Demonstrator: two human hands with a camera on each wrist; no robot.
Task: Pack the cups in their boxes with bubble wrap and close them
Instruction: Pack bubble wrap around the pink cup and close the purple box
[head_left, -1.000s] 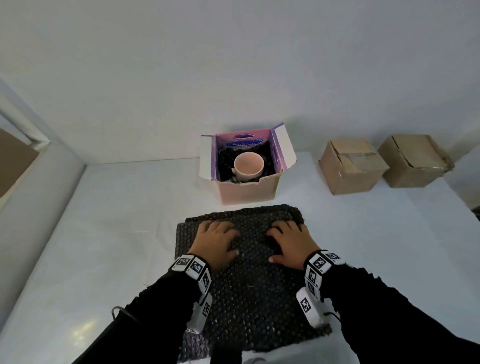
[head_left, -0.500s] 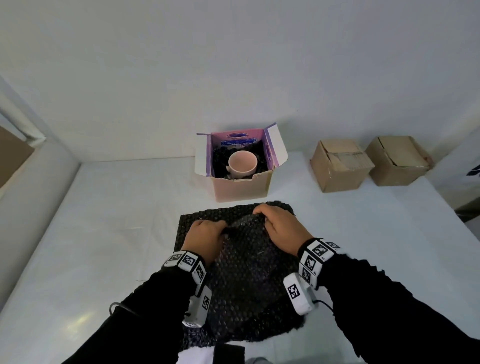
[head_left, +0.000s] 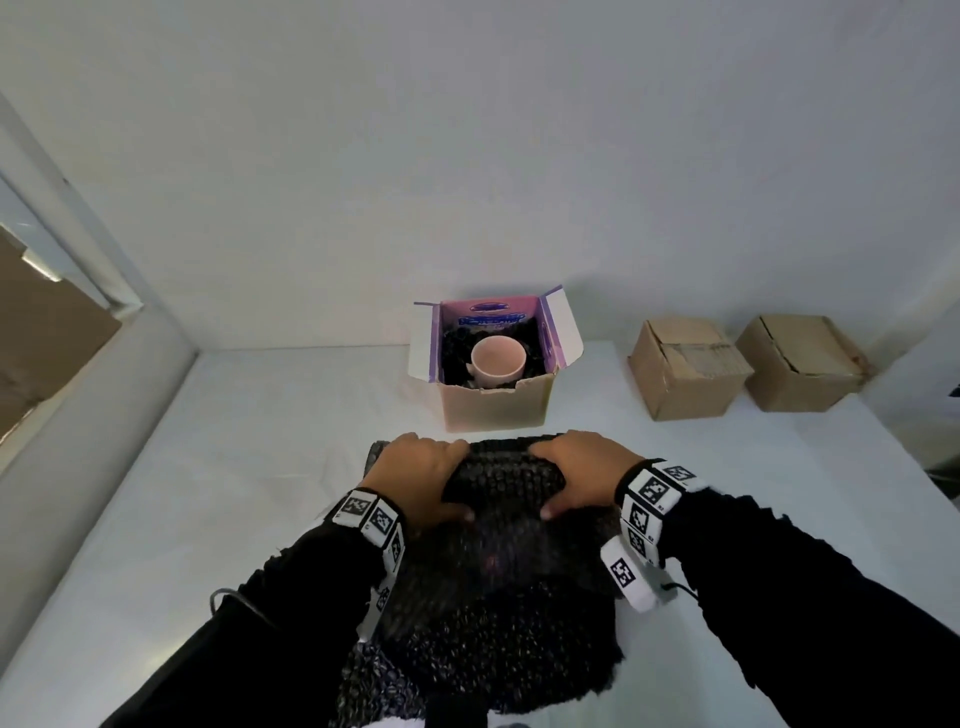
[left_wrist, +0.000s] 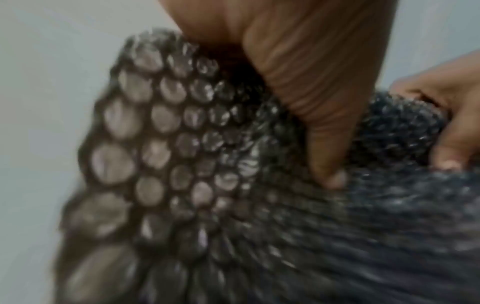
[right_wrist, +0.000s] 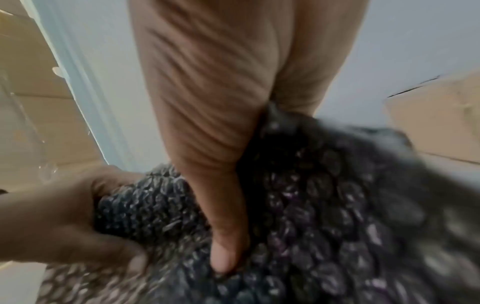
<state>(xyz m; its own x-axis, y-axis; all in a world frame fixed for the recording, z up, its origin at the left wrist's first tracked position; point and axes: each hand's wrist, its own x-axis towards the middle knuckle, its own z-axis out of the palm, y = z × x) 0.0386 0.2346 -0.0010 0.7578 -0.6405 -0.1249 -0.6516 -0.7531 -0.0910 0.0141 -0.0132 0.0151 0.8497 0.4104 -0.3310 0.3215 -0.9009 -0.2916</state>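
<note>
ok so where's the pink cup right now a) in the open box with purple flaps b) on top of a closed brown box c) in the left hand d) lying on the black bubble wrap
a: the pink cup sits inside the open box, whose purple-lined flaps stand up, beyond both hands on the table.

Black knit sleeves (head_left: 810, 587); white wristbands (head_left: 649, 493) printed with black square markers
</note>
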